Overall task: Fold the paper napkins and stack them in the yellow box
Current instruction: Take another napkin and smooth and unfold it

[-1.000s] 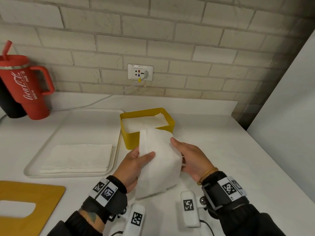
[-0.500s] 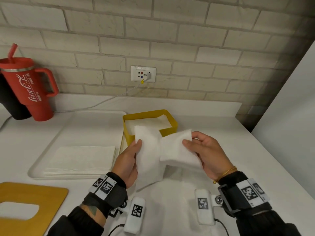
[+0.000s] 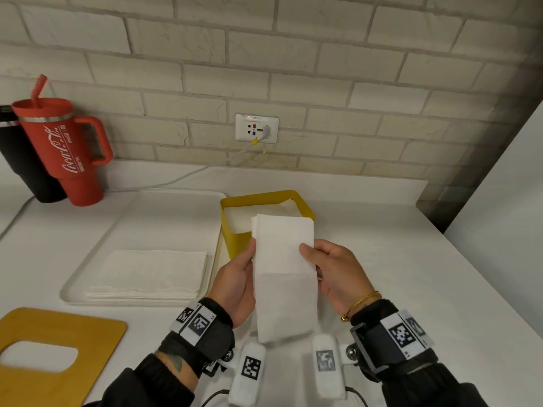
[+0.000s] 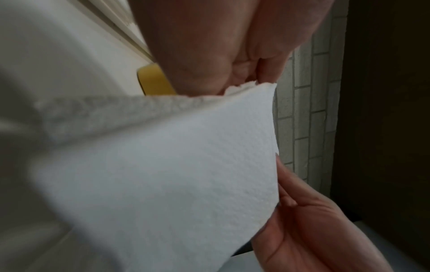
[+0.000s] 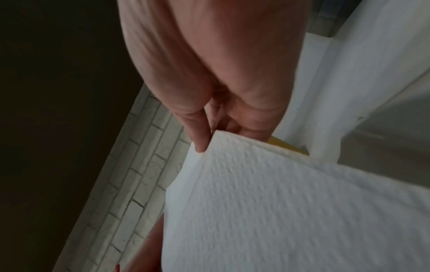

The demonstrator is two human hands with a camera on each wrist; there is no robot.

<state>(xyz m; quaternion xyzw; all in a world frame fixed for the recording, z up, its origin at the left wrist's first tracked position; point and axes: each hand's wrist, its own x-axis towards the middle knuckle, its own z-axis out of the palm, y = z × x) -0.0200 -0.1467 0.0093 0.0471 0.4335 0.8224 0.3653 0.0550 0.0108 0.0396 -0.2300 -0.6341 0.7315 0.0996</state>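
You are holding a white paper napkin (image 3: 283,274) in the air with both hands, just in front of the yellow box (image 3: 235,240), its long side running away from you. Your left hand (image 3: 235,284) is gripping the napkin's left edge, thumb lying along the top face and the other fingers hidden beneath it. Your right hand (image 3: 335,277) is pinching the right edge, thumb on top and fingers curled underneath. The upper half of the napkin is showing a doubled layer whose lower edge is crossing the sheet midway; the lower half is hanging toward you between your wrists. In the left wrist view the left hand (image 4: 232,55) is closing on the ragged top edge of the napkin (image 4: 163,174), with the right hand (image 4: 314,230) visible below it. In the right wrist view the right hand's fingers (image 5: 197,128) are clamping a corner of the napkin (image 5: 291,211). The yellow box is sitting on the white counter (image 3: 382,259) and is already holding white folded napkins nearly up to its rim. Left of the box a white tray (image 3: 123,227) is carrying a flat stack of unfolded napkins (image 3: 147,274). A red tumbler (image 3: 63,151) with a straw is standing at the back left by the brick wall (image 3: 293,69), and a yellow board (image 3: 58,348) is lying at the near left.
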